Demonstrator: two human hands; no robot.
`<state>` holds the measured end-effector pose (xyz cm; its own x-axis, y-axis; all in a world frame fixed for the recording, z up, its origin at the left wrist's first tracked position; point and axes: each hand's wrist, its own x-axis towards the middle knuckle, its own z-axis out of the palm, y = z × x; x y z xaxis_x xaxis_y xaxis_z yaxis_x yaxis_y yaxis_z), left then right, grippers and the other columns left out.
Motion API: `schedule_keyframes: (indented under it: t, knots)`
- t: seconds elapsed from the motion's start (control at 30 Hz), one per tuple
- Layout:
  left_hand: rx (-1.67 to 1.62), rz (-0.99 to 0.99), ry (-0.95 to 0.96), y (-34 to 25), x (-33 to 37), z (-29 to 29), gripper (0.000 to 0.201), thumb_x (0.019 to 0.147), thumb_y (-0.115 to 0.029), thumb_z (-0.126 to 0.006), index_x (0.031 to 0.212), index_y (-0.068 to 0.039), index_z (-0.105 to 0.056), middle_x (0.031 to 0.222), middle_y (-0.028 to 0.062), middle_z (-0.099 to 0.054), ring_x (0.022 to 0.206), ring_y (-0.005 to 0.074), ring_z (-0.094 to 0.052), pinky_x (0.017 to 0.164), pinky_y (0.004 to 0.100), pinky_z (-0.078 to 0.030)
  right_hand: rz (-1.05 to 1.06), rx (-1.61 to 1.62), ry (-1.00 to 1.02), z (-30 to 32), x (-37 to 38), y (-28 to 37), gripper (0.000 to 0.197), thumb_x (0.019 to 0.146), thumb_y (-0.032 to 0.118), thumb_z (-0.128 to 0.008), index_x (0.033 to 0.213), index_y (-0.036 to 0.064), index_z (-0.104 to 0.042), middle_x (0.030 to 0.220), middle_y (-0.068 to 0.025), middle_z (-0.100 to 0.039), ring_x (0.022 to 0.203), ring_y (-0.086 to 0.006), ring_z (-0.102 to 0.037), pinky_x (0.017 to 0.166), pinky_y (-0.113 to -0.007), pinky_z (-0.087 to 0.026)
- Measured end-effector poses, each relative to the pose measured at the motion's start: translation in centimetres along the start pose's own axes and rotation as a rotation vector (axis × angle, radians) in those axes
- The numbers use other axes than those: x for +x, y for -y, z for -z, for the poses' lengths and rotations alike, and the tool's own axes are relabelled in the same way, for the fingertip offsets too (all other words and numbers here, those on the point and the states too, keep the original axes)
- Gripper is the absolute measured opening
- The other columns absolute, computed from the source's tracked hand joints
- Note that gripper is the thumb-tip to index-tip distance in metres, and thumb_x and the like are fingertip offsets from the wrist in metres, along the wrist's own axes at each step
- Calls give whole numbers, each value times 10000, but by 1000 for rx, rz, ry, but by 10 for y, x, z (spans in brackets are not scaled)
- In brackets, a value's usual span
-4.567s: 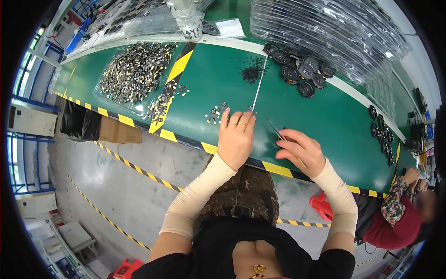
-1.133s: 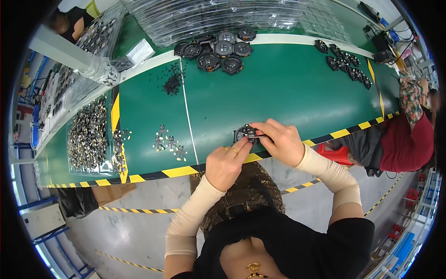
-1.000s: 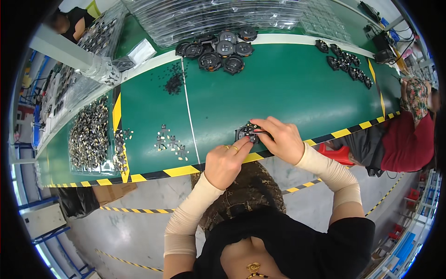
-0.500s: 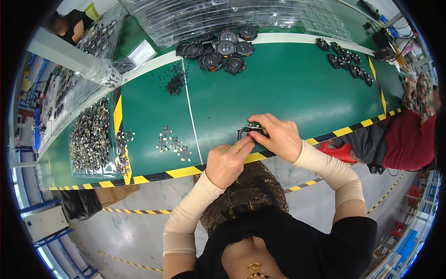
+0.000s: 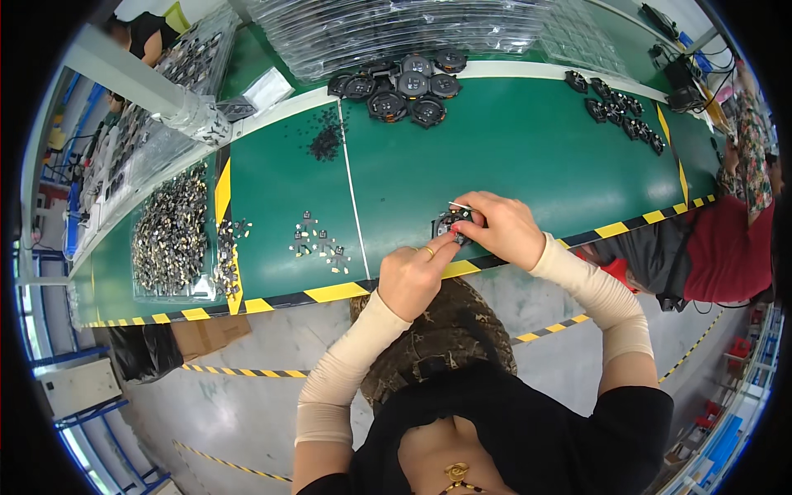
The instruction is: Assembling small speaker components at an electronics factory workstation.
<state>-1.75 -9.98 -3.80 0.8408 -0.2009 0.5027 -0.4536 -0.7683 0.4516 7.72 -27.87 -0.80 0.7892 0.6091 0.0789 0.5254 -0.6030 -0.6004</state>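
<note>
A small round black housing, like a watch case, lies on the green bench near its front edge. My left hand presses its fingertips against the housing's near side, the fingers closed together. From the right, my right hand bends over it, pinching a thin silver tool that looks like tweezers. Its thumb reaches down to the housing. My fingers cover much of the housing's inside. Left of my hands lie several small black parts with pale tabs.
Similar round black housings sit along the back edge, below stacked clear trays. A heap of tiny black pieces lies nearer. At left stands a clear tray full of small parts; at right, a group of black assemblies. Another person sits at right.
The silver tool has tilted and now points up to the left instead of lying nearly level across the housing. The view has shifted slightly; both hands stay at the housing.
</note>
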Motion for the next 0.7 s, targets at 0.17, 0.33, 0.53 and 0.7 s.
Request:
schedule_keyframes:
  t: [0.17, 0.33, 0.53, 0.7]
  knots:
    - [35, -48, -25, 1, -2, -1, 266, 714, 18, -663, 947, -101, -713, 1047, 17, -729, 570, 198, -628, 525, 321, -490, -43, 89, 27, 2, 0, -3, 229, 839, 183, -726, 1029, 66, -677, 690, -59, -588, 576, -212, -561, 543, -357, -440]
    - [44, -97, -21, 3, -3, -2, 266, 722, -7, -640, 976, -69, -683, 1076, 52, -709, 605, 189, -631, 584, 321, -513, -28, 91, -15, -1, -2, -3, 198, 853, 180, -716, 1004, 59, -672, 702, -63, -594, 574, -210, -562, 538, -349, -439]
    - [42, -86, -9, 2, -2, 0, 266, 722, -14, -639, 978, -72, -683, 1079, 52, -704, 626, 186, -633, 591, 319, -510, -27, 94, -42, -3, -3, -2, 187, 858, 234, -699, 932, 71, -646, 750, -71, -615, 627, -291, -605, 547, -416, -452]
    - [55, -117, -16, 4, -2, -1, 282, 720, -29, -640, 996, -70, -677, 1095, 61, -697, 601, 184, -621, 573, 321, -508, -9, 80, -27, -2, -2, -4, 192, 850, 232, -708, 935, 73, -643, 743, -68, -610, 625, -297, -606, 543, -425, -453]
